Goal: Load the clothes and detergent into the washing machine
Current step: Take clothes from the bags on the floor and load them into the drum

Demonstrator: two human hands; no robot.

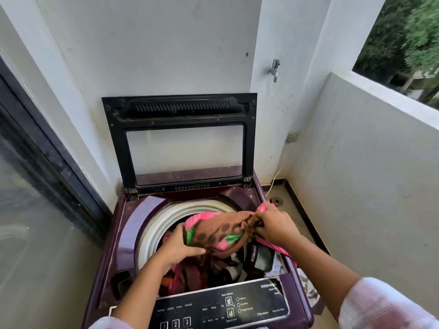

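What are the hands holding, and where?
Both hold the brown-and-pink cloth: left hand under its left side, right hand gripping its bunched right end.

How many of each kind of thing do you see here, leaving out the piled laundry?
Purple top-loading washing machine: 1
Brown floral cloth with pink and green: 1
Bare hands: 2, left hand, right hand
Metal wall tap: 1
Wall socket: 1
Total: 6

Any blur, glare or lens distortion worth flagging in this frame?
Head view: soft even daylight; wide-angle bends the walls and sliding glass door, which shows pale reflections; trees look smeared; control panel small print is soft; floral cloth is clear.
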